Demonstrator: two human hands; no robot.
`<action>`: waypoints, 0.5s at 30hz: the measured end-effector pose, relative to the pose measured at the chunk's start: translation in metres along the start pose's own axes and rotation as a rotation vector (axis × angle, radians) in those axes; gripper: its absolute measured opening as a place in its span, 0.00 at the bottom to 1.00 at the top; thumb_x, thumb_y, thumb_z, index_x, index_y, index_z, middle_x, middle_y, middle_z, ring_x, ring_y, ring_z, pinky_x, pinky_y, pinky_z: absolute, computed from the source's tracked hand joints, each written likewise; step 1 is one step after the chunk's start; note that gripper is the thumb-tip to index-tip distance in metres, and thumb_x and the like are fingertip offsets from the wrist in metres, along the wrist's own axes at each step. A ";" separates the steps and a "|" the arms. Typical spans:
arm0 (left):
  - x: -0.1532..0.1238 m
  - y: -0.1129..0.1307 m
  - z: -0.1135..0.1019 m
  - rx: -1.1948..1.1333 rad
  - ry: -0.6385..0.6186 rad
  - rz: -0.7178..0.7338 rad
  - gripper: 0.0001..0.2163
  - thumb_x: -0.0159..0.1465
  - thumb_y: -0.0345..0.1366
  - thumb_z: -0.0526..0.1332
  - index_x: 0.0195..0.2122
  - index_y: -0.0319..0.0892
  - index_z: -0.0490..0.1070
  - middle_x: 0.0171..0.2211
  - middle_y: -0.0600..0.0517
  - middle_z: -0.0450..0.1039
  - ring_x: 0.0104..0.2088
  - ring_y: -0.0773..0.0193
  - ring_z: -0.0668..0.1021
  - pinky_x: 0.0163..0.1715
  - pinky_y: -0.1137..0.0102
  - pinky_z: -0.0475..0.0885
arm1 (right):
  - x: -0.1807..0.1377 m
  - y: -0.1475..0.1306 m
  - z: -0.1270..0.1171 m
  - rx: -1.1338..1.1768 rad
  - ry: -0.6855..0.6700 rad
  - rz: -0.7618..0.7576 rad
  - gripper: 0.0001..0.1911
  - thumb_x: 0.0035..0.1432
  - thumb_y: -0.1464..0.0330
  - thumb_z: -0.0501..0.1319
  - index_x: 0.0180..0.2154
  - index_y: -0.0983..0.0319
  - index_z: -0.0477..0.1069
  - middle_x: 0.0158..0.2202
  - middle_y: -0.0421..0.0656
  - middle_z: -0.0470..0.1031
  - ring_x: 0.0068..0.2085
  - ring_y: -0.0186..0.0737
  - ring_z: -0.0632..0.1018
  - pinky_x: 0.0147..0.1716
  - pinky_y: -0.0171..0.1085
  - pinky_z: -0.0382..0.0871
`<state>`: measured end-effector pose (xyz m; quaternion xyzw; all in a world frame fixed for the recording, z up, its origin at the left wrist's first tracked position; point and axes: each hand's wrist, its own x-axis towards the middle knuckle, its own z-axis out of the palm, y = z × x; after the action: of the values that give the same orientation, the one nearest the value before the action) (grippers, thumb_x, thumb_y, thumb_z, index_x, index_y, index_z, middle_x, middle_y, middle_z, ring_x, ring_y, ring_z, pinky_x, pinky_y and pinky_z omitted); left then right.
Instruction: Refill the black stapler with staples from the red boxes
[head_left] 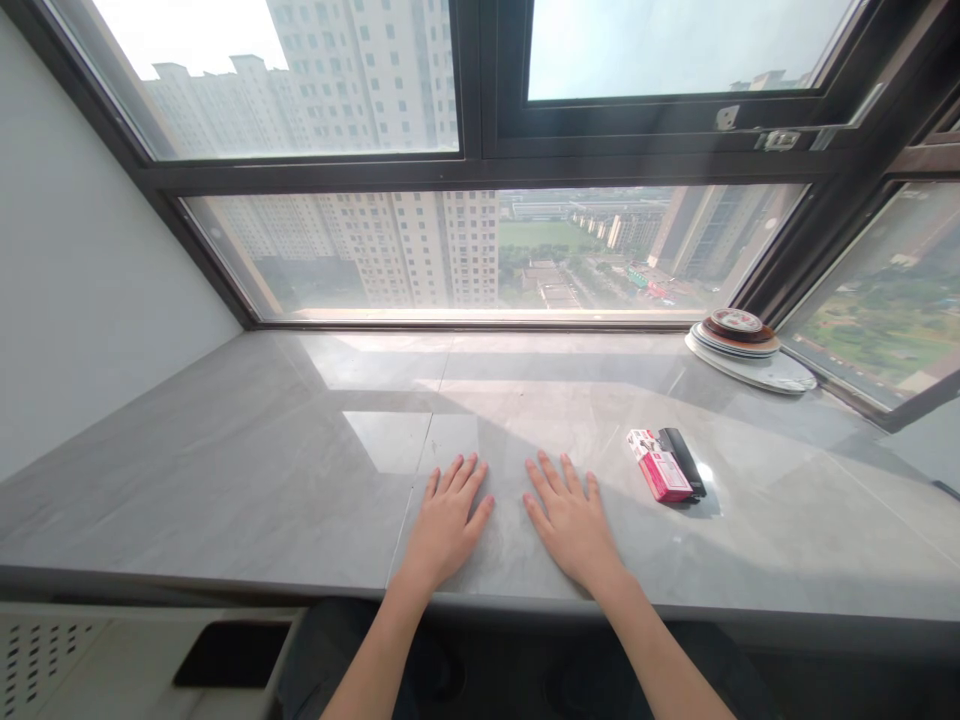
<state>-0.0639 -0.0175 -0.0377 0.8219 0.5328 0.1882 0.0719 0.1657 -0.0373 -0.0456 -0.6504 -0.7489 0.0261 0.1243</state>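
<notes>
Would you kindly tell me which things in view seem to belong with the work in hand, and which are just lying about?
Probably for the work:
left hand and right hand, flat on the counter
pink-and-white box, nearest them
black item beside it

Probably just lying about:
stack of plates by the window
dark thing cut off at the right edge

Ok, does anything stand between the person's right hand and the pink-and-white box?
Nothing visible does: the right hand has the pink-and-white box off to its right, and the black object lies along the box's far side.
</notes>
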 end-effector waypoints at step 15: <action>0.000 0.000 0.000 0.020 -0.016 -0.005 0.24 0.77 0.46 0.49 0.73 0.57 0.55 0.75 0.56 0.52 0.75 0.56 0.53 0.73 0.50 0.49 | -0.001 0.000 0.001 -0.006 -0.006 0.006 0.31 0.75 0.52 0.41 0.75 0.45 0.44 0.77 0.34 0.42 0.77 0.55 0.42 0.71 0.64 0.35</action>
<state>-0.0639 -0.0175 -0.0375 0.8228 0.5360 0.1764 0.0685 0.1658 -0.0381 -0.0463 -0.6529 -0.7474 0.0265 0.1200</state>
